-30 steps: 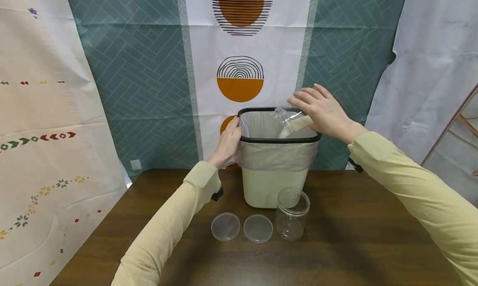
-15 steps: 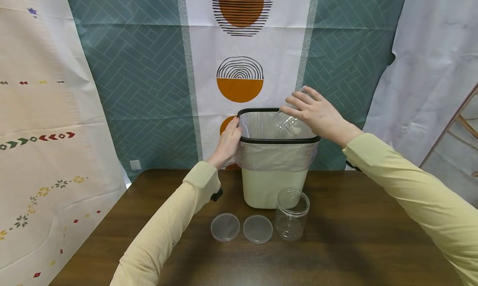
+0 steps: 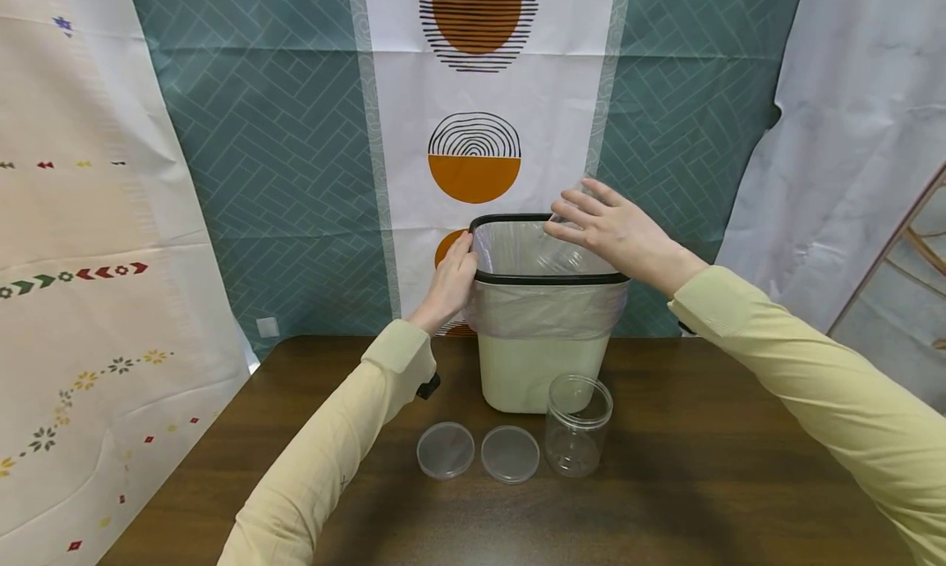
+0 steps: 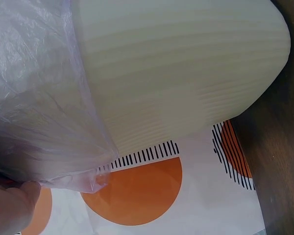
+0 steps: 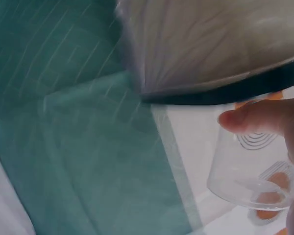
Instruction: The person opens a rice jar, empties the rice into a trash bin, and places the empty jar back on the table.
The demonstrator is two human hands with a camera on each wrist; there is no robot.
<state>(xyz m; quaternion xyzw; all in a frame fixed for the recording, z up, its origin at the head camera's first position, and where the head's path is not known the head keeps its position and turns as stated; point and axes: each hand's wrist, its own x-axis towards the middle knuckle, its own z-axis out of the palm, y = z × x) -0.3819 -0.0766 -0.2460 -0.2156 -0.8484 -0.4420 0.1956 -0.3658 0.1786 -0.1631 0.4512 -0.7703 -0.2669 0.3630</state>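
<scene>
My right hand (image 3: 621, 233) holds a clear plastic jar (image 5: 225, 181) tipped mouth-down over the bin. In the head view, the fingers hide most of that jar, and its lower part (image 3: 557, 262) shows faintly inside the opening. Against the left side of the black rim (image 3: 550, 280) of the pale green trash bin (image 3: 543, 373) rests my left hand (image 3: 451, 283), its fingers straight; the thumb cannot be made out in the head view. A thin translucent bin liner (image 3: 547, 311) is folded over the rim. Part of a digit (image 4: 12, 208) touches this liner in the left wrist view.
A second clear jar (image 3: 575, 447) stands lidless in front of the bin. Two round clear lids (image 3: 446, 450) lie side by side to its left on the dark wooden table (image 3: 739, 467). Patterned cloth (image 3: 296, 155) hangs behind.
My right hand has moved left and tipped the jar steeper. White powdery contents seen in the jar earlier have poured out and no longer show. The left hand has stayed put.
</scene>
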